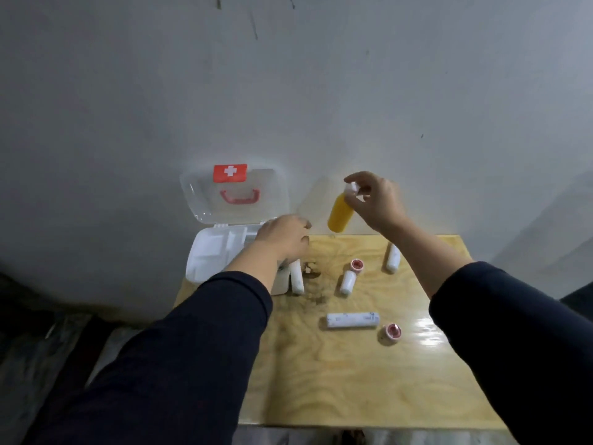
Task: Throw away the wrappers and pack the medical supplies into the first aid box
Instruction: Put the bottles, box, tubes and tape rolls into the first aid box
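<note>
The right hand [378, 200] pinches the white cap of the orange bottle [340, 215], fingertips closed around the top, and the body dangles tilted in the air at about one o'clock from the table's [353, 380] middle. It looks like smooth, rigid plastic, probably light, so a grip round the body would steady it better than that cap pinch. The left hand [284, 239] rests palm down on the open first aid box [208, 255] at ten o'clock, fingers loosely curled; whether they hold anything cannot be told. White rolls and two tape rings lie scattered across the wood, unpacked.
</note>
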Demonstrator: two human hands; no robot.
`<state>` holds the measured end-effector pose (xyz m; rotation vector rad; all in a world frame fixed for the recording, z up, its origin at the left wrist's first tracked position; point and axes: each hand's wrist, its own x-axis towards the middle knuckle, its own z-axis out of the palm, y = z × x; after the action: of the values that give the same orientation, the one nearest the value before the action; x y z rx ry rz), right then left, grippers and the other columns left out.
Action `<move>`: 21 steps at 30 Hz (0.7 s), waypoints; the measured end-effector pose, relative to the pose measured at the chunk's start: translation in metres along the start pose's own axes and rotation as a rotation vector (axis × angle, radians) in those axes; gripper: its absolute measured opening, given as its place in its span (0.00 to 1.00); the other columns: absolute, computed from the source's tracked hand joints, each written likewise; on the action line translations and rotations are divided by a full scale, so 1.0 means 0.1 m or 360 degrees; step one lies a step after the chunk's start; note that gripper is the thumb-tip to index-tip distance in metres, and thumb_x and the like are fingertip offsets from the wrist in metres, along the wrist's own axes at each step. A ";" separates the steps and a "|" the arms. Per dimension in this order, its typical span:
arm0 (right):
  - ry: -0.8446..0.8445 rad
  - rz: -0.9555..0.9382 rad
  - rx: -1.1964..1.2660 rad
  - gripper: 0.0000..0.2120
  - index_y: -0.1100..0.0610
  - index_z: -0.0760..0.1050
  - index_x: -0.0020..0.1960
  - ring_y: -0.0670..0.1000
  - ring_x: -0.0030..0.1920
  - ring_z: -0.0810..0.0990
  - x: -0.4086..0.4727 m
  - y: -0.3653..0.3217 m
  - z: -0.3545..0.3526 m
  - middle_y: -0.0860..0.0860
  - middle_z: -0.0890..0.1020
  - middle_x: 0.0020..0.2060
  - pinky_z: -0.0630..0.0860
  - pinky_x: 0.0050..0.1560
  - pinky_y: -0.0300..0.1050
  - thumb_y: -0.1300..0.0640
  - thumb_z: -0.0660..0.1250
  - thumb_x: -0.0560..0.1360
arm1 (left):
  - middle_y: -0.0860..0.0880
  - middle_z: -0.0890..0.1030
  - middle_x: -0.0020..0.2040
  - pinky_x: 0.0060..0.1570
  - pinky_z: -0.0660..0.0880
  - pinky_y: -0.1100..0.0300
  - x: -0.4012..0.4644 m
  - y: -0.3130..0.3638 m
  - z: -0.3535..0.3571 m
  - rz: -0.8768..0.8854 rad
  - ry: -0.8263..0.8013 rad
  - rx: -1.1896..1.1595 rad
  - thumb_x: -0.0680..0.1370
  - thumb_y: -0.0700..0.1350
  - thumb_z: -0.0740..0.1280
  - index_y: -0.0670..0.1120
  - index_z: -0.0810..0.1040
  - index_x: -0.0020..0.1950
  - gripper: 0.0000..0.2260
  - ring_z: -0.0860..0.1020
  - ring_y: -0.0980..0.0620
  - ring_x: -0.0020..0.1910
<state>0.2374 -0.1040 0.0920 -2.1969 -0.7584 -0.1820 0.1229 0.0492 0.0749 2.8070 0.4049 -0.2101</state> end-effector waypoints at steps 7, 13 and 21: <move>-0.0024 0.0001 0.0152 0.13 0.56 0.80 0.59 0.50 0.46 0.81 -0.30 -0.83 0.30 0.55 0.85 0.48 0.79 0.52 0.47 0.57 0.67 0.75 | 0.46 0.62 0.78 0.72 0.63 0.50 -0.48 -0.67 0.06 -0.0205 0.0056 -0.0026 0.79 0.50 0.62 0.45 0.59 0.77 0.28 0.63 0.44 0.75; -0.0156 0.0084 0.0173 0.13 0.56 0.80 0.59 0.50 0.49 0.82 -0.64 -0.95 0.82 0.54 0.85 0.50 0.79 0.54 0.46 0.59 0.66 0.75 | 0.45 0.64 0.75 0.72 0.61 0.43 -0.66 -1.07 0.40 -0.0421 -0.0130 -0.0118 0.79 0.56 0.60 0.43 0.60 0.74 0.28 0.64 0.43 0.73; -0.0284 0.0253 -0.0032 0.14 0.55 0.77 0.60 0.54 0.53 0.81 -0.84 -0.67 1.44 0.53 0.83 0.55 0.78 0.49 0.46 0.62 0.65 0.75 | 0.49 0.49 0.81 0.77 0.42 0.47 -0.72 -1.25 0.70 -0.0276 -0.0014 0.0131 0.83 0.56 0.47 0.46 0.49 0.80 0.27 0.47 0.51 0.80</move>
<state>0.1150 -0.0043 0.0072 -2.3026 -0.6760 0.0877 0.0105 0.1237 -0.0111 2.8503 0.6529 -0.2823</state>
